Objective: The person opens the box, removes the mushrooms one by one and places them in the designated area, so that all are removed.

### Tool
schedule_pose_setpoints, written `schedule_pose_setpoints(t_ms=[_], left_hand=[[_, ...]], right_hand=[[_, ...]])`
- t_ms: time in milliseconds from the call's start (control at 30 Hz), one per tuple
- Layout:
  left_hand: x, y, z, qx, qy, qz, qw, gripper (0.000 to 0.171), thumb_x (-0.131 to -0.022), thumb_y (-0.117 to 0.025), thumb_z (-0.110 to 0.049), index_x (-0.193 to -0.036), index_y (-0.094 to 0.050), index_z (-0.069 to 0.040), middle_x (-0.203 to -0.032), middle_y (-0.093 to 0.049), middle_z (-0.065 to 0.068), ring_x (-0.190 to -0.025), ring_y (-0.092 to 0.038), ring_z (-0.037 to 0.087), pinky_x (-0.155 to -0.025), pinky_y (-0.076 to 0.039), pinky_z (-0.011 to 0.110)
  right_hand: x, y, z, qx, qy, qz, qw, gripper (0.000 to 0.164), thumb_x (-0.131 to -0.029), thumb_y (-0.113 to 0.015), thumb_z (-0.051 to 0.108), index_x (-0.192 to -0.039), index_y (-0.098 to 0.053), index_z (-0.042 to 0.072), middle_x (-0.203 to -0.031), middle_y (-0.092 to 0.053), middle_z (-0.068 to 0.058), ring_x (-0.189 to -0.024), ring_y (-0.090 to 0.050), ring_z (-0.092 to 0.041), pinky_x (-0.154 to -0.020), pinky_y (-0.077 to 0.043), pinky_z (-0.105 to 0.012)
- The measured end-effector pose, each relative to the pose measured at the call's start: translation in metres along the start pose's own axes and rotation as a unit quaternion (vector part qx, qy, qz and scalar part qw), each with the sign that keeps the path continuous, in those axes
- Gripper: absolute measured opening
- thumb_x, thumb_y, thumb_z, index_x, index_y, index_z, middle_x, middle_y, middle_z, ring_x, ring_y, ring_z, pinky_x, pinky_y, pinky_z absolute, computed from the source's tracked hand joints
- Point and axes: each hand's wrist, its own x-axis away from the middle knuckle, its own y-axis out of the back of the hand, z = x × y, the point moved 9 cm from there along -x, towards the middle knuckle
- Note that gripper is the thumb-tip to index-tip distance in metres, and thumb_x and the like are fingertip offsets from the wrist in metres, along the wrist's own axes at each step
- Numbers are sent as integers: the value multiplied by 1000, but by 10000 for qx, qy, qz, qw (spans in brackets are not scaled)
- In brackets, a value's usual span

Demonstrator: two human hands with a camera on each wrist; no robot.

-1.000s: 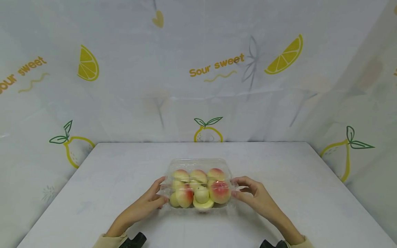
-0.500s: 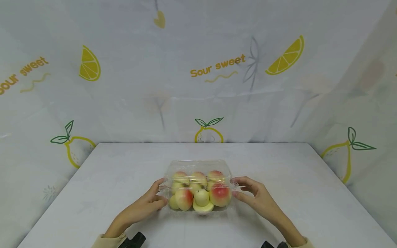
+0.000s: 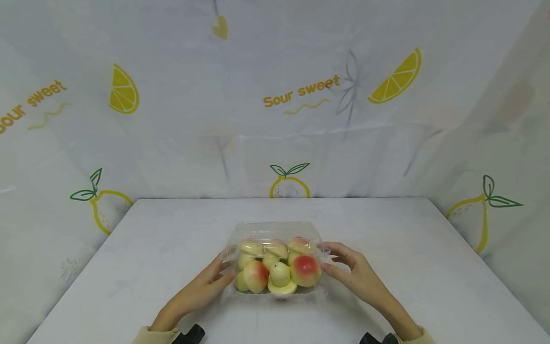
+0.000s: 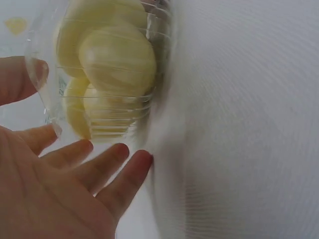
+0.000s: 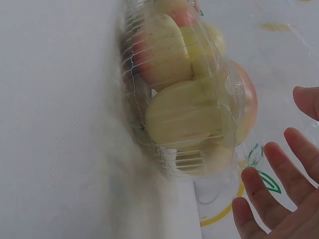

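A clear plastic fruit box (image 3: 275,229) stands on the white table, its upper plastic rising behind the fruit. Inside are several yellow and red peaches (image 3: 306,270), with a small pale green round fruit (image 3: 280,274) in front. My left hand (image 3: 201,286) is at the box's left side. In the left wrist view its thumb (image 4: 40,72) overlaps the clear rim, and the other fingers spread beside the ribbed wall. On the opposite side is my right hand (image 3: 354,270); in the right wrist view its fingers (image 5: 279,159) are spread, with a gap between them and the box.
The white table (image 3: 172,229) reaches back to a pale curtain (image 3: 240,71) printed with lemons and lettering. Black wrist cameras (image 3: 191,334) sit on both wrists, near beige sleeves.
The box and fruit have dropped slightly in view since one second ago. My left hand has shifted a little right, with its fingers more spread. The right hand stays almost in place.
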Motion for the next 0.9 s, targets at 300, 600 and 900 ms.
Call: schedule_pose_setpoints(t_ms=[300,600,900], left_hand=[[0,-5,0,136,-252,230,9993,68,-106,-45,-23,-160,-7,-6,-164,-12,27,-145,-24,53,-113,-31,65],[-2,-6,3,301,-215,391,9985,75,-105,-46,-27,-160,2,-8,-166,-1,21,-146,-17,56,-115,-24,68],[-2,-8,4,518,-173,452,9975,73,-106,-43,-27,-160,4,-11,-166,3,20,-147,-12,56,-114,-21,72]], right_hand=[[-6,1,8,77,108,-100,9999,37,-95,-68,19,-131,-61,12,-131,-64,-7,-118,-61,-25,-97,-54,-32],[-17,3,13,87,369,-217,9990,40,-94,-68,14,-133,-59,8,-133,-63,-12,-117,-63,-31,-97,-54,-34],[-25,3,8,-3,159,-159,9997,43,-95,-67,16,-135,-56,6,-136,-60,-17,-118,-62,-34,-98,-54,-36]])
